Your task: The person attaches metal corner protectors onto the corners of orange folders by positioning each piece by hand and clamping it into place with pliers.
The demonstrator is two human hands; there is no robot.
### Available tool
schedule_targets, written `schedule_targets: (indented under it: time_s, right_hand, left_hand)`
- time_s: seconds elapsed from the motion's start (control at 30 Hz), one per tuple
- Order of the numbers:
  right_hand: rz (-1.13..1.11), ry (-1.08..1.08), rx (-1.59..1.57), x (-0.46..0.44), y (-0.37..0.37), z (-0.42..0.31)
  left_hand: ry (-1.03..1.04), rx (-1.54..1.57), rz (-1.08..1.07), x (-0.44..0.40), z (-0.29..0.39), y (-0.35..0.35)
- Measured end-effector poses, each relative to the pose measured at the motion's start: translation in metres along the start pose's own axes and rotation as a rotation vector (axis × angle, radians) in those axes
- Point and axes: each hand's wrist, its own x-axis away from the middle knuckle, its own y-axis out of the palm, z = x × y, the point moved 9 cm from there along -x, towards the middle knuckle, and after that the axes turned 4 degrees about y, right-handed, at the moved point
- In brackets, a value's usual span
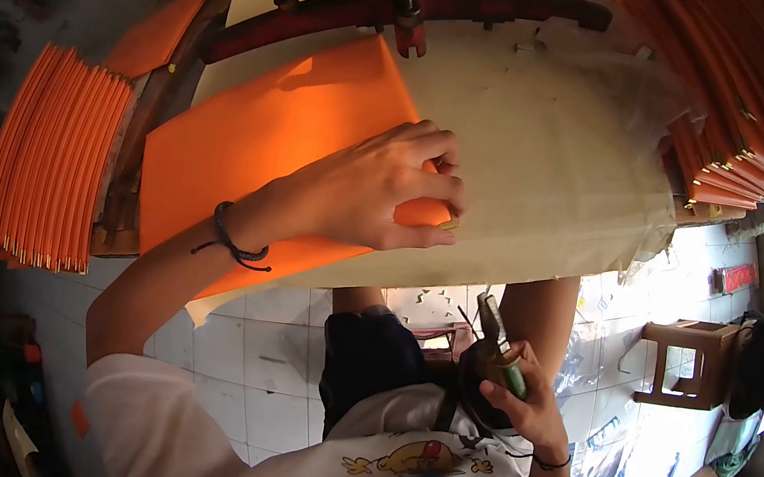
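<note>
On the table lies a large orange folder, its near right part under my left hand. My left thumb and fingers are closed around its corner, and a small gold-coloured piece shows at the fingertips. I cannot make out how far that piece sits on the corner. Lower down, in front of my lap, my right hand is wrapped around pliers with a green handle. Their metal jaws point up, apart from the folder.
Orange folders with gold-tipped corners stand in a stack at the left. Another stack rises at the back right. A red metal bar crosses the table's far side. A brown stool is on the tiled floor at right.
</note>
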Motion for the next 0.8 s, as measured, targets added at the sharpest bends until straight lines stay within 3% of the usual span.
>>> schedule_targets:
  time_s: [0.2,0.3,0.33,0.8]
  right_hand:
    - [0.047,-0.036,0.166,0.002,-0.021,-0.046]
    - [0.112,0.093,-0.074,0.002,-0.023,-0.032]
    - [0.125,0.022,-0.046,0.0,-0.025,-0.032]
    - [0.187,0.068,0.066,0.007,-0.029,-0.022]
  left_hand:
    - [-0.039,0.008,0.026,0.002,0.0,-0.001]
    - [-0.025,0.008,0.027,0.002,0.0,0.001]
    - [-0.011,-0.001,0.029,0.001,0.0,0.0]
    - [0.026,-0.02,0.041,0.0,-0.002,0.004]
